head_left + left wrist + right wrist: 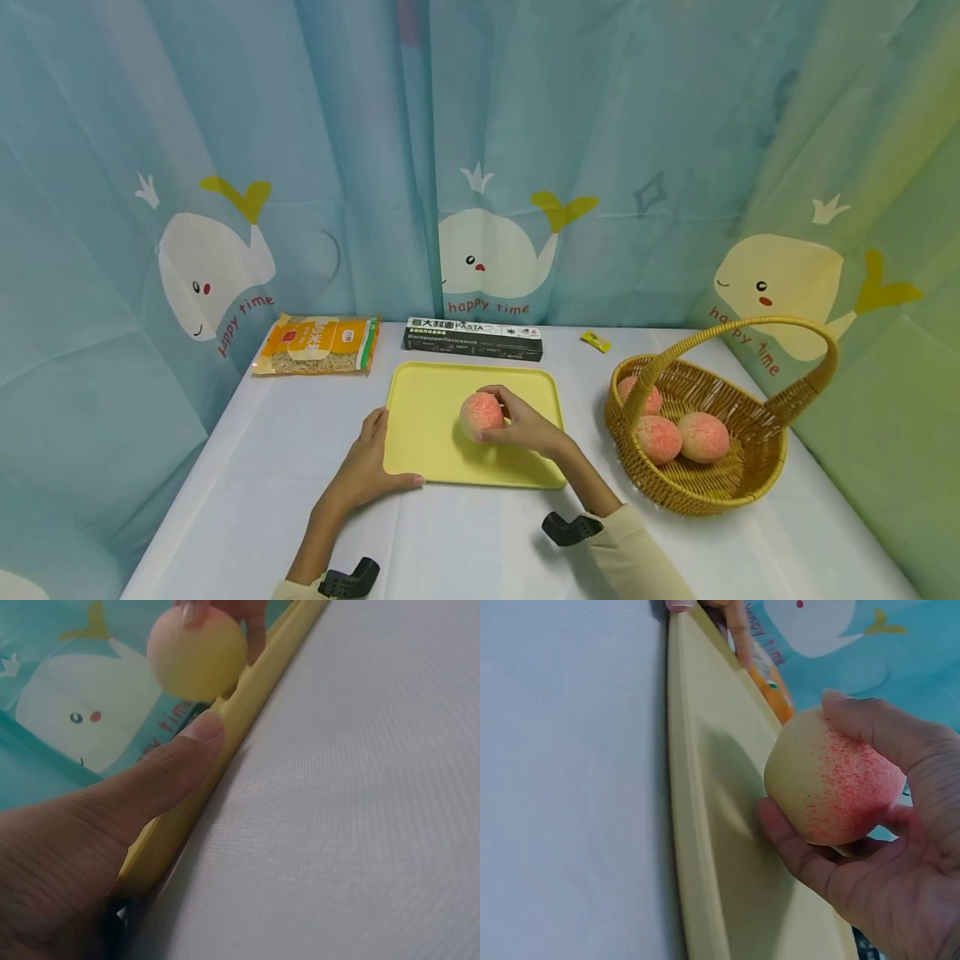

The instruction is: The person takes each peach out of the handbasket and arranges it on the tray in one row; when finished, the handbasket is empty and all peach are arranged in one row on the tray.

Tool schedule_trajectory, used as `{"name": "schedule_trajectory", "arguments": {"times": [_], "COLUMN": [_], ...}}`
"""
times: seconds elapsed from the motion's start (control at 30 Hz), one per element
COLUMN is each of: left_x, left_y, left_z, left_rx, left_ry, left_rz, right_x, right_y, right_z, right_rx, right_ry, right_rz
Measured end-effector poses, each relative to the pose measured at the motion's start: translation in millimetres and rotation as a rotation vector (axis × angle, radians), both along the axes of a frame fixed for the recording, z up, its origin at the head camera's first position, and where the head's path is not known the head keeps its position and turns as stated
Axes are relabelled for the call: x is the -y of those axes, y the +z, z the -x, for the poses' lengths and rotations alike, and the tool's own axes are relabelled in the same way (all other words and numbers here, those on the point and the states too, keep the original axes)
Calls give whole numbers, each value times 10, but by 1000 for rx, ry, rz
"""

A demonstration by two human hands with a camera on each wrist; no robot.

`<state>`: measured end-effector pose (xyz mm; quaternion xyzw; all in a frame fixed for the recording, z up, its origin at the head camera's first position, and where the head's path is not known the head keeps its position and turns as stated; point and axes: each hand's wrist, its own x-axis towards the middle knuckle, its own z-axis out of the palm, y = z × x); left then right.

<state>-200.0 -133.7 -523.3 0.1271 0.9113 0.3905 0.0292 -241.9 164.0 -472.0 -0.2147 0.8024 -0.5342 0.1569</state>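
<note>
The peach you gripped in your right hand was cream, flecked and blushed with coral pink. Under your grip you had a yellow tray on a white table; to its right, a golden-brown woven basket held pink-and-cream fruits. Beyond your grip lay a black-and-white box and, farther left, an orange packet edged in green. The blue curtain behind bore pale whales with yellow tails and red lettering.
</note>
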Motion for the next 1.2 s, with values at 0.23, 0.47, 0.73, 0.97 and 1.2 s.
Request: {"name": "schedule_trajectory", "arguments": {"times": [0.23, 0.47, 0.73, 0.97, 1.2], "left_x": [6, 13, 8, 6, 10], "left_y": [-1, -4, 8, 11, 7], "left_z": [-6, -5, -5, 11, -11], "left_rx": [7, 10, -3, 1, 13], "left_ry": [-7, -8, -8, -9, -6], "left_rz": [-3, 11, -13, -10, -8], "right_x": [197, 420, 692, 915, 1074], "right_y": [-99, -92, -80, -70, -89], "right_z": [95, 186, 298, 419, 497], "right_rx": [25, -7, -31, -31, -65], "right_ry": [-35, -47, -43, -73, -79], "right_rz": [0, -22, -54, -73, -87]}}
